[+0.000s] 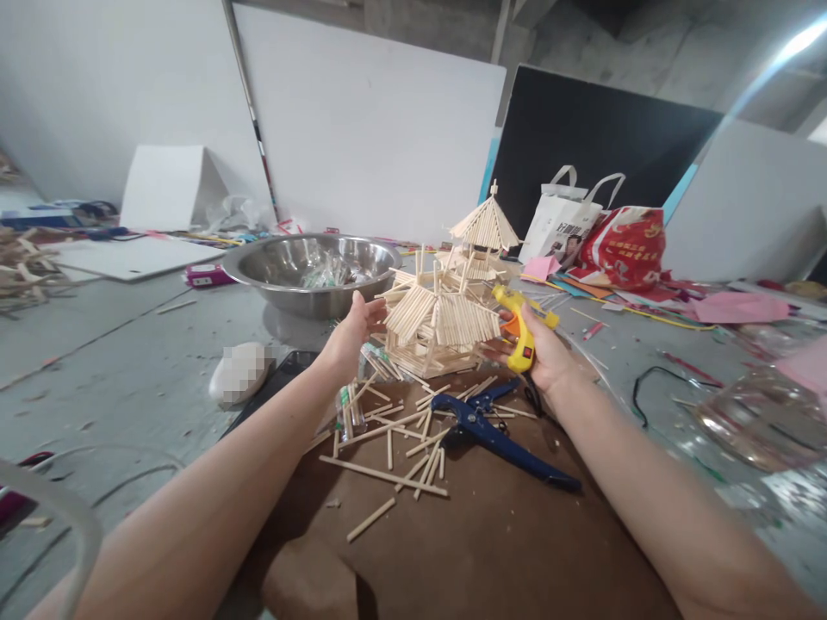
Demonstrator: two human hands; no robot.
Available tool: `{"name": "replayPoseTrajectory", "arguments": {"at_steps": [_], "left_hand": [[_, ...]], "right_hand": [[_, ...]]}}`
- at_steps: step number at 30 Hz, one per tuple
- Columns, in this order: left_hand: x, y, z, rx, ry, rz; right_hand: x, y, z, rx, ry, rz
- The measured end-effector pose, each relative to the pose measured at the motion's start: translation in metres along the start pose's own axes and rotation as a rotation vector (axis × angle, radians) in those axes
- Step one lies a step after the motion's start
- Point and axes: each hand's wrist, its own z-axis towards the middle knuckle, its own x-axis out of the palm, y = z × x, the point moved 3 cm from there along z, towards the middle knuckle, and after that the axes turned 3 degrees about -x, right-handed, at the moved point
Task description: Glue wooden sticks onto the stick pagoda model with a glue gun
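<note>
A small pavilion model made of wooden sticks (432,323) stands in front of me, with slatted roof panels and several upright sticks on top. My left hand (357,331) is at its left side, thumb raised and fingers stretched out to the roof edge; whether they touch it I cannot tell. A yellow hot glue gun (525,331) is in my right hand (546,357), by the model's right side. Nearer me lie loose wooden sticks (413,439) and a blue-handled cutter (494,430), both on a brown board (465,534).
Behind the model rises another stick pavilion with a pointed roof (488,226). A steel basin (303,301) holds clear plastic wrappers. At left are a white computer mouse (239,375) and a dark flat device (284,375). Bags (624,245) stand at back right; a black cable (639,392) lies right.
</note>
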Motion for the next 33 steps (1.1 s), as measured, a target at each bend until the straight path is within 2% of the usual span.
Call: {"name": "replayPoseTrajectory", "arguments": {"at_steps": [6, 15, 27, 30, 33], "left_hand": [[-0.001, -0.003, -0.001, -0.022, 0.005, -0.023], [0.002, -0.006, -0.011, -0.026, 0.057, -0.152], [0.004, -0.010, -0.018, 0.003, 0.084, -0.097], [-0.001, -0.010, -0.017, 0.057, 0.027, -0.011], [-0.011, -0.005, -0.013, 0.092, -0.112, 0.301]], "right_hand": [[-0.009, -0.005, 0.010, -0.054, 0.017, 0.013], [-0.017, -0.007, 0.018, -0.050, 0.012, 0.108], [-0.016, -0.005, 0.016, -0.045, -0.037, 0.112], [-0.018, -0.003, 0.015, -0.054, -0.036, 0.094], [-0.020, 0.000, 0.016, -0.071, -0.078, 0.091]]}}
